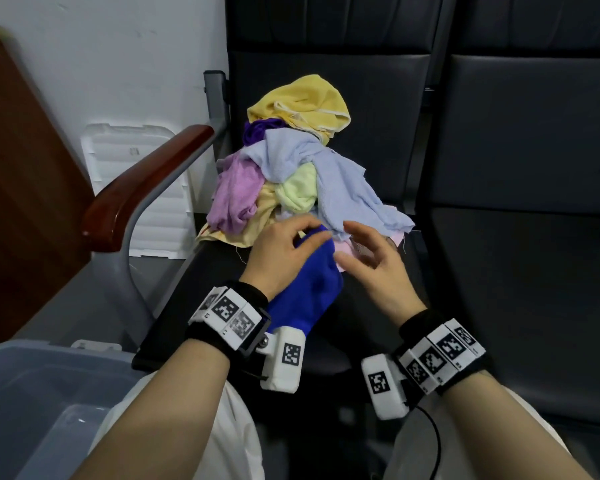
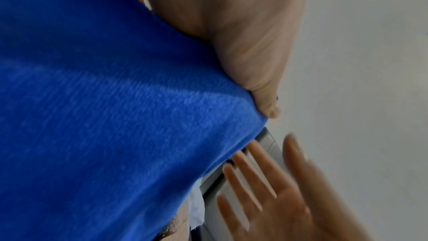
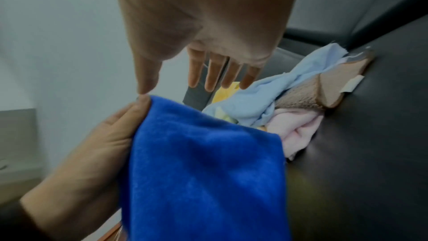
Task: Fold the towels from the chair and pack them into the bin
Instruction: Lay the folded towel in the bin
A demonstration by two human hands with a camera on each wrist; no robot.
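Blue towel (image 1: pixel 312 289): we hold its top edge pinched in our left hand (image 1: pixel 278 258) above the chair's (image 1: pixel 378 168) front edge, not yet folded; our right hand (image 1: pixel 374 261) hovers beside it, fingers spread, holding nothing. Remaining towels (image 1: pixel 291 168): heaped mid-seat. Bin (image 1: pixel 25 386): no towel visible inside.

Even, soft indoor light fills the head view with bowed edges, while both wrist views are dim and grainy, the right hand (image 2: pixel 277 199) smeared by motion blur in the left one.
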